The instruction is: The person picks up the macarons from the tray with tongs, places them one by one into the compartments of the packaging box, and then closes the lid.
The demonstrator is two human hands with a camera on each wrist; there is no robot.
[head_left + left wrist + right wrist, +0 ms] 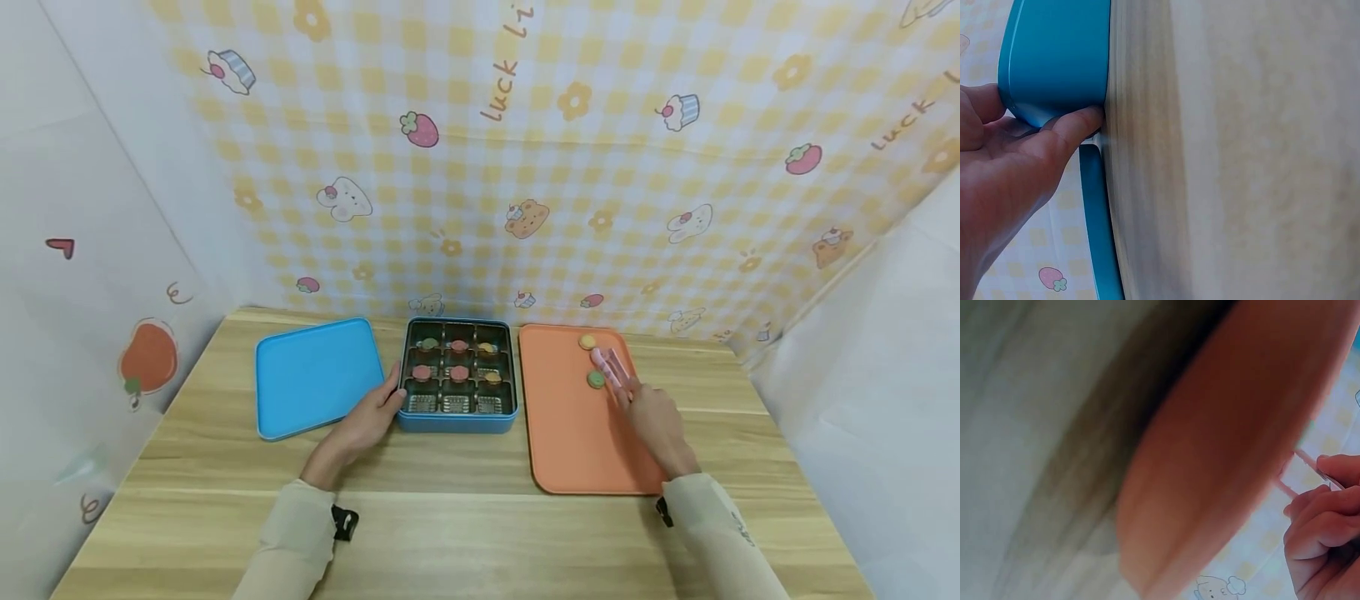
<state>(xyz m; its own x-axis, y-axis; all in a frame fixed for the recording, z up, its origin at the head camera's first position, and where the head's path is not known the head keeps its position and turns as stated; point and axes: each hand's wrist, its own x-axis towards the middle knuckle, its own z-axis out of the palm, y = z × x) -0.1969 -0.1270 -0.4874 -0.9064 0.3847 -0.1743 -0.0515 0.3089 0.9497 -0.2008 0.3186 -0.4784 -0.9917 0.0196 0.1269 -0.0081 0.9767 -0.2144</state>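
Observation:
My left hand grips the left side of a blue tin box, its fingers and thumb around the near corner in the left wrist view. Dividers split the tin into compartments. Green, pink and yellow macarons sit in its back and middle rows; the front row shows its ribbed bottom. Over the orange tray, my right hand holds pink tongs, their two tips apart. A yellow macaron lies just beyond the tips, and a green macaron lies left of the tongs.
A blue lid lies flat on the wooden table, left of the tin. The orange tray stands close to the tin's right side. Behind them hangs a yellow checked cloth, and white panels rise at both sides.

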